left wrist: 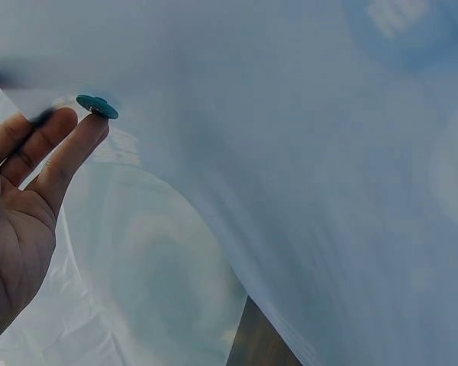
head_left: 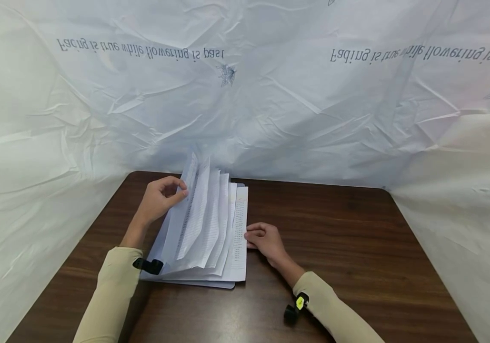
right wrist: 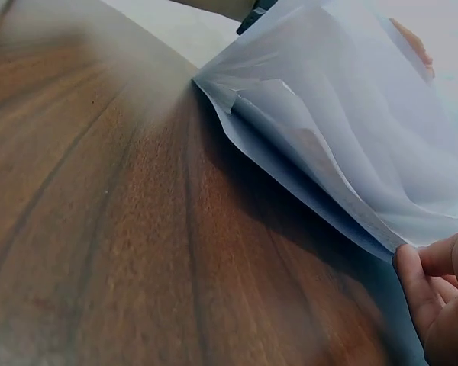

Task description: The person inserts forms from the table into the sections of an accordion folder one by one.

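Note:
A translucent bluish document folder (head_left: 172,240) lies spread on the table, its upper cover raised toward the left. Several printed sheets (head_left: 239,228) fan out inside it, standing at a slant. My left hand (head_left: 161,197) holds the raised cover between thumb and index finger near its upper part. In the left wrist view, a teal round button (left wrist: 97,107) on the folder sits at a fingertip. With thumb and fingers, my right hand (head_left: 267,242) pinches the right edge of the sheets, low over the table; the right wrist view shows the paper edges (right wrist: 343,179) between them.
The dark wood table (head_left: 335,238) has rounded far corners. A crumpled white printed sheet of plastic (head_left: 270,95) hangs along its back and sides. Black cameras (head_left: 152,266) are strapped on both sleeves.

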Action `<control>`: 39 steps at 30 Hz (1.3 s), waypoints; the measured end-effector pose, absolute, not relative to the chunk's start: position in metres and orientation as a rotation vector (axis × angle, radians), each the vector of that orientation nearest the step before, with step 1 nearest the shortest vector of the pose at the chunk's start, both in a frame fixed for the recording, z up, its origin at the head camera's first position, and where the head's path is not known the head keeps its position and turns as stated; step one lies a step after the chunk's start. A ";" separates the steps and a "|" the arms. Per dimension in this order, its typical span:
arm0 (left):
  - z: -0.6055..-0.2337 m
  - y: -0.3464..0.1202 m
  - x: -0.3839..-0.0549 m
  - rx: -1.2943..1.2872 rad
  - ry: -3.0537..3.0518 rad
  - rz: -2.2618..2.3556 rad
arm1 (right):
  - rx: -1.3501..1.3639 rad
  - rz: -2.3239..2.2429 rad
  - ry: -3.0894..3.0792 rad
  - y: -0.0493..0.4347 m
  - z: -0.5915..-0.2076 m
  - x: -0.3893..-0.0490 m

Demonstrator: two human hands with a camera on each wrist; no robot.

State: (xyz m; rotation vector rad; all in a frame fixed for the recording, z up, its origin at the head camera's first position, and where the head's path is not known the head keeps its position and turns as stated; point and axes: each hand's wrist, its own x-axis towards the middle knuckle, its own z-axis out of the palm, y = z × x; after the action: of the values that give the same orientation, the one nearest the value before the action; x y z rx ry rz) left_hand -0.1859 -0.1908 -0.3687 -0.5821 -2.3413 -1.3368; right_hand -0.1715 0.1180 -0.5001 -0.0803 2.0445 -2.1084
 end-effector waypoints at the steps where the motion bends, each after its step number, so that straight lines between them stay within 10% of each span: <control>1: -0.369 -0.191 -0.186 -0.581 -2.342 -1.337 | -0.083 -2.107 2.048 0.116 -0.501 -0.172; 39: -0.369 -0.188 -0.185 -0.579 -2.336 -1.338 | -0.200 -1.932 2.187 0.092 -0.499 -0.178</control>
State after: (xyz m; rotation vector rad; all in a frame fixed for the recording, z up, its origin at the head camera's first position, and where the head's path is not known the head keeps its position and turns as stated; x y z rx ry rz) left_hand -0.1846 -0.1880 -0.3693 -0.5794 -2.3364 -1.3378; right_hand -0.1784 0.0918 -0.4994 -0.1996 2.1869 -1.9322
